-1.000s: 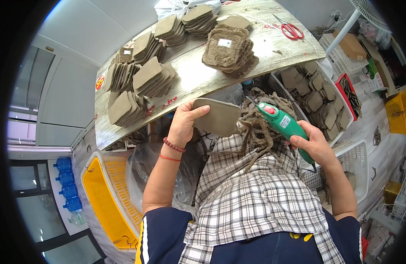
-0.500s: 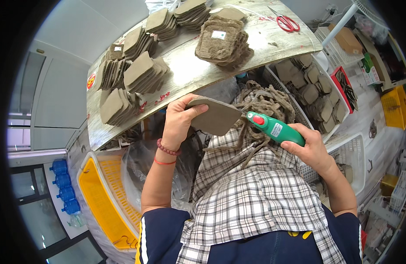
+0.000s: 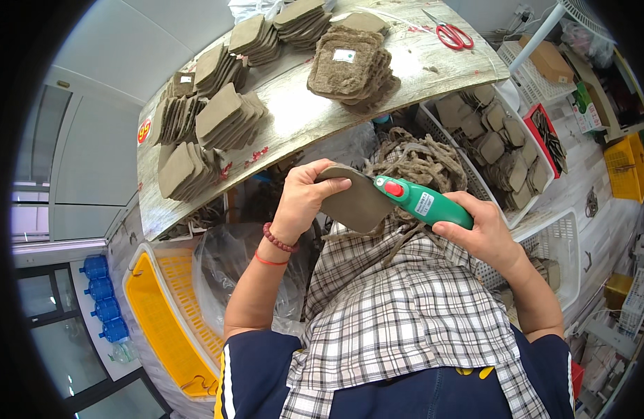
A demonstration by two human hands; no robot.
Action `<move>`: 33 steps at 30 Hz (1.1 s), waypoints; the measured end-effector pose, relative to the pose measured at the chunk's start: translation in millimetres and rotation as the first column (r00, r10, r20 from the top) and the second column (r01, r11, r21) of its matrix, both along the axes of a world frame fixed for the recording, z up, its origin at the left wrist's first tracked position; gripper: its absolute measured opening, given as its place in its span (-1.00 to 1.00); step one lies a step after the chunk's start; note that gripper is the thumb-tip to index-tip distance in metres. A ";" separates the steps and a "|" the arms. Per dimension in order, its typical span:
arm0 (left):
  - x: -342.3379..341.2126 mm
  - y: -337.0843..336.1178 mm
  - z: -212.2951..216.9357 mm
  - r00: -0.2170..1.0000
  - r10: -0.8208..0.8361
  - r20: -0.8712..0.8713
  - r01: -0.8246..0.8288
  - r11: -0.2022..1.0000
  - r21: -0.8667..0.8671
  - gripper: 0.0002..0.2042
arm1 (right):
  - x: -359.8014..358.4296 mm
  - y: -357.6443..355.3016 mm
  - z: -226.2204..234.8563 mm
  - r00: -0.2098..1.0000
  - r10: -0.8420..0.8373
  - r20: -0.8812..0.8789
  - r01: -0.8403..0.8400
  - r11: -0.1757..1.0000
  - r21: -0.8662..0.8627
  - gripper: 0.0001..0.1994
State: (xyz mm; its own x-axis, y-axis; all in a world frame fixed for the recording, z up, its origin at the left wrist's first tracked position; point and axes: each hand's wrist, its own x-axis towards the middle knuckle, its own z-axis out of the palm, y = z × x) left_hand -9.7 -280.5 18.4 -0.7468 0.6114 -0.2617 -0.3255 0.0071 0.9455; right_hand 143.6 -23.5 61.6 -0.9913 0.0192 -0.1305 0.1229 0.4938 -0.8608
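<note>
Tabletop (image 3: 287, 105): wood-grain finish, pale, curved by the lens; bears stacks of flat brown pads and one shaggy stack (image 3: 346, 66), deep-piled, corners rounded, a small white label on top.
Apron (image 3: 399, 300): woven cloth, white with dark checks, worn over a navy garment.
Yellow basket (image 3: 154, 307): plastic, long, beside the person's left arm.
Crate (image 3: 534, 201): white plastic, below the tabletop's right edge; holds loose brown pads.
Left arm: bare, rising from the lower edge, elbow bent, forearm leaning inward. Left hand (image 3: 304, 199): thumb laid flat across the near face of a pad (image 3: 360, 206), fingers behind it, gripping its left end.
Right arm: bare, forearm slanting up and inward from the right. Right hand (image 3: 483, 234): fingers wrapped round the rear of a tool (image 3: 430, 204), thumb along its lower side.
Strips (image 3: 423, 157): soft, fuzzy, grey-brown, heaped at the top of the apron.
Tool: green casing, rounded, red switch; points left, its nose at the pad's right edge; whether the tip touches cannot be told.
Pad: brown, smooth-faced, rounded corners; held tilted above the apron.
Scissors (image 3: 456, 36): red handles, on the tabletop's far right.
Bracelet (image 3: 279, 241): dark red round beads, left wrist.
</note>
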 end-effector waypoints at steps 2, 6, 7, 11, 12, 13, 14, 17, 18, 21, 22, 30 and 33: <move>0.5 0.4 -2.3 0.999 -0.038 0.019 0.038 0.999 0.002 -0.89 | -2.6 -1.5 0.6 1.000 0.013 -0.005 -0.013 1.000 -0.006 -0.58; 1.6 4.7 -4.2 0.994 -0.102 0.037 0.103 0.995 -0.015 -0.86 | -7.3 -2.0 -4.3 1.000 0.023 -0.001 -0.023 0.999 -0.036 -0.58; 1.1 4.6 -4.1 0.991 -0.121 0.051 0.123 0.992 -0.030 -0.86 | -9.4 -3.0 -4.7 1.000 0.029 0.007 -0.029 0.999 -0.041 -0.58; 5.5 8.9 -7.5 0.991 -0.127 0.041 0.129 0.991 -0.046 -0.87 | -20.8 -12.7 -6.2 0.999 0.032 0.036 -0.028 0.993 -0.111 -0.58; 3.9 6.2 -14.6 0.991 -0.137 0.010 0.137 0.986 -0.089 -0.85 | -23.3 -15.2 -7.5 0.999 0.028 0.043 -0.021 0.990 -0.141 -0.59; -0.7 -0.6 -19.6 0.995 -0.063 0.077 0.065 0.998 -0.020 -0.83 | -23.6 -15.9 -12.0 1.000 -0.003 -0.018 0.001 0.990 -0.141 -0.61; -6.9 -6.8 -21.4 0.990 0.000 0.144 -0.007 0.999 0.047 -0.80 | -21.4 -12.4 -16.2 0.998 -0.066 -0.023 0.061 0.984 -0.167 -0.62; -26.1 -24.5 -25.9 0.885 0.446 0.135 -0.463 0.876 0.138 -0.80 | -9.0 6.9 -25.0 0.968 -0.246 0.051 0.249 0.912 -0.326 -0.65; -38.8 -32.6 -32.7 0.828 0.544 0.135 -0.560 0.816 0.146 -0.79 | -7.5 11.5 -23.9 0.964 -0.259 0.056 0.263 0.913 -0.313 -0.68; -79.2 -53.7 -75.5 0.760 0.644 0.083 -0.643 0.728 0.236 -0.80 | -3.3 17.9 -29.0 0.963 -0.261 0.068 0.269 0.919 -0.287 -0.73; -82.1 -50.5 -71.0 0.733 0.674 0.089 -0.675 0.706 0.216 -0.81 | -1.3 19.0 -29.7 0.962 -0.265 0.071 0.274 0.918 -0.288 -0.74; -119.2 -83.5 -3.0 0.528 0.828 -0.189 -0.748 0.559 0.358 -0.74 | 25.4 27.7 -32.1 0.918 -0.387 0.084 0.395 0.881 -0.260 -0.63; -169.4 -116.1 5.2 0.383 0.797 -0.466 -0.788 0.545 0.285 -0.69 | 26.0 27.1 -33.0 0.927 -0.368 0.066 0.372 0.885 -0.279 -0.63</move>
